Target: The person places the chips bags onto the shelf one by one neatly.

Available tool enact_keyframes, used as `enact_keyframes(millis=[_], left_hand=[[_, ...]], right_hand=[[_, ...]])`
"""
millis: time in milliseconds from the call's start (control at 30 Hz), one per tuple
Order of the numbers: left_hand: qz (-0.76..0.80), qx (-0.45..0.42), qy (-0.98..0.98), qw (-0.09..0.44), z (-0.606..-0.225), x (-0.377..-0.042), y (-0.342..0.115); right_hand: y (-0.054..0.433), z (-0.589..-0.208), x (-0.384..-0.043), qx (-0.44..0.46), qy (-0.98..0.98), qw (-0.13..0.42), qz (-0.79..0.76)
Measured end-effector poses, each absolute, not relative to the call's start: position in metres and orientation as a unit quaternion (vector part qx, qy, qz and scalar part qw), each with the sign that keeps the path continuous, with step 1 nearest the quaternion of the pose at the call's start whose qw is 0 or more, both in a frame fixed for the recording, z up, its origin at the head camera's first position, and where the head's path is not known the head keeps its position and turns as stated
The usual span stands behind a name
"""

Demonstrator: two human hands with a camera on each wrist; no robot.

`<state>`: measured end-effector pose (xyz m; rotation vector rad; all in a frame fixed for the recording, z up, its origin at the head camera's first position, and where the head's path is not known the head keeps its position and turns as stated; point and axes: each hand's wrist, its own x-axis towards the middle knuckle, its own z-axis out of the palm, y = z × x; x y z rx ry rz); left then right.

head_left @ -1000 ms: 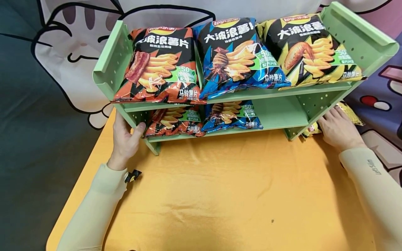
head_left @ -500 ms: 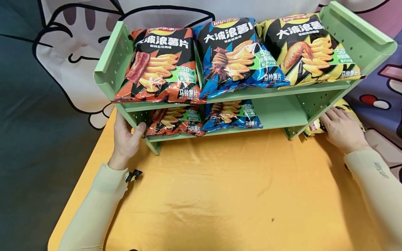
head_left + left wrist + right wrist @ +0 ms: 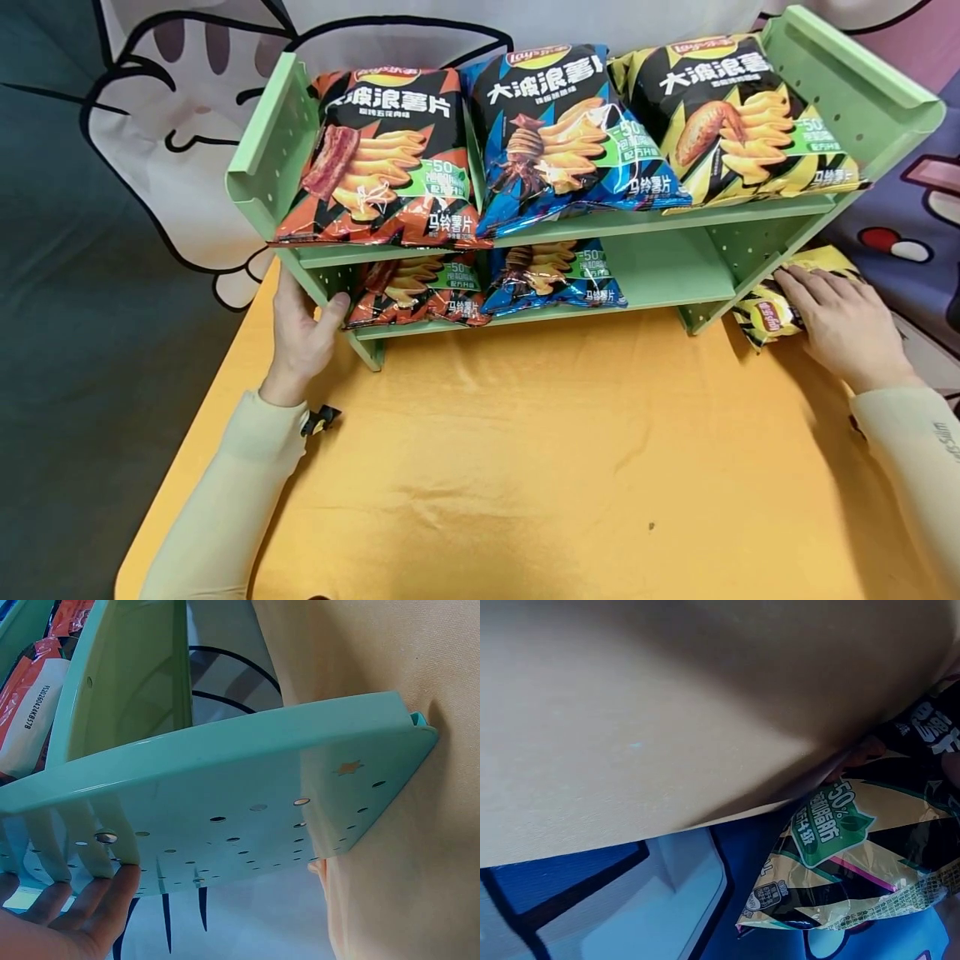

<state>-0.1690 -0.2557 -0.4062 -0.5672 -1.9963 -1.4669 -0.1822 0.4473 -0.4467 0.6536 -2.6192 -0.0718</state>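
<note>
A two-tier green shelf (image 3: 667,265) stands at the back of the table. My left hand (image 3: 300,346) rests on its left side, fingertips pressed straight against the perforated side panel (image 3: 262,787) in the left wrist view. Beyond the shelf's right end, my right hand (image 3: 855,333) grips a yellow-and-black bag of chips (image 3: 768,318). In the right wrist view the bag (image 3: 877,847) has its printed side showing, at the table's edge; the hand is mostly out of that view.
On the top tier sit a red chip bag (image 3: 386,167), a blue chip bag (image 3: 562,150) and a yellow chip bag (image 3: 738,125). Below are another red bag (image 3: 420,292) and blue bag (image 3: 555,275). A small black-and-yellow object (image 3: 322,419) lies by the left wrist.
My right hand has drawn the yellow bag of chips rightward and toward me, so more of it shows beside the shelf. My left hand has stayed at the shelf's left side.
</note>
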Motion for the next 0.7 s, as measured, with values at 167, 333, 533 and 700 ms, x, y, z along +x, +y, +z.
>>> enact_keyframes(millis=[167, 333, 533, 700], left_hand=[[-0.552, -0.212, -0.751, 0.295, -0.406, -0.169, -0.255], [-0.551, -0.213, -0.751, 0.294, -0.406, -0.169, -0.255], [-0.549, -0.213, -0.753, 0.294, -0.406, -0.169, -0.256], [-0.548, -0.213, -0.753, 0.296, -0.406, -0.169, -0.255]], right_hand=[[0.448, -0.443, -0.170, 0.236, -0.945, 0.224, -0.026], [0.447, -0.441, -0.158, 0.231, -0.947, 0.219, -0.027], [0.441, -0.434, -0.142, 0.231, -0.947, 0.223, -0.025], [0.433, -0.427, -0.127, 0.239, -0.940, 0.240, -0.034]])
